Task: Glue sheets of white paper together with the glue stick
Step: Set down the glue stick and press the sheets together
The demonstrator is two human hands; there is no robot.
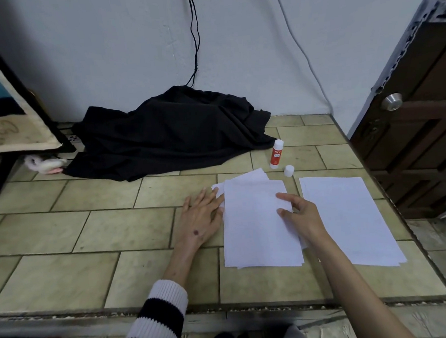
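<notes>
Your left hand (203,217) lies flat on the tiles with fingers straight, its tips pressing the left edge of the near stack (257,224) of white sheets, while your right hand (299,213) comes over that stack's right edge, thumb and forefinger curled and touching the top sheet (254,211); you cannot tell whether they pinch it. Just right of that stack lies a second stack (349,218), apart from it; beyond the near stack's far right corner the glue stick (277,154) stands upright and uncapped, its cap (289,170) just beside it, and a black cloth (172,135) is heaped farther back.
</notes>
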